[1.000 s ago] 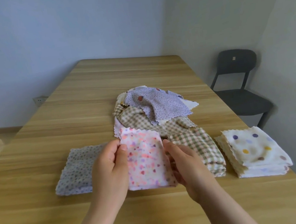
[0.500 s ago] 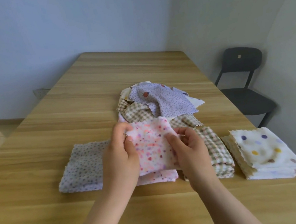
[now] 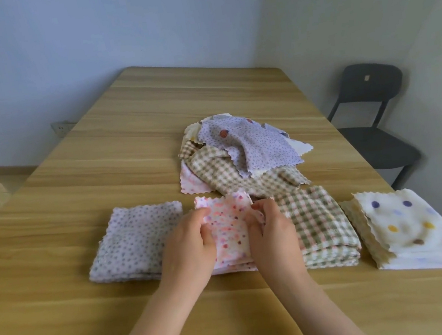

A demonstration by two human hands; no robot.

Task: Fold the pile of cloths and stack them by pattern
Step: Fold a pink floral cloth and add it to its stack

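Observation:
A folded pink cloth (image 3: 229, 227) with coloured spots lies on a pink stack near the table's front. My left hand (image 3: 188, 251) pinches its left edge and my right hand (image 3: 273, 234) pinches its right edge. To the left sits a folded lilac dotted stack (image 3: 133, 242). To the right lies a green-checked stack (image 3: 320, 227), then a white stack with big dots (image 3: 403, 223). Behind them is the loose pile (image 3: 240, 153): a lilac cloth on top, checked and pink ones under it.
The wooden table (image 3: 98, 157) stretches to the far wall. A dark chair (image 3: 374, 127) stands past the table's right edge. A wall socket (image 3: 60, 128) is at the left.
Both hands lowered the pink cloth onto the pink stack and slid in along its side edges. The camera tilted down a little.

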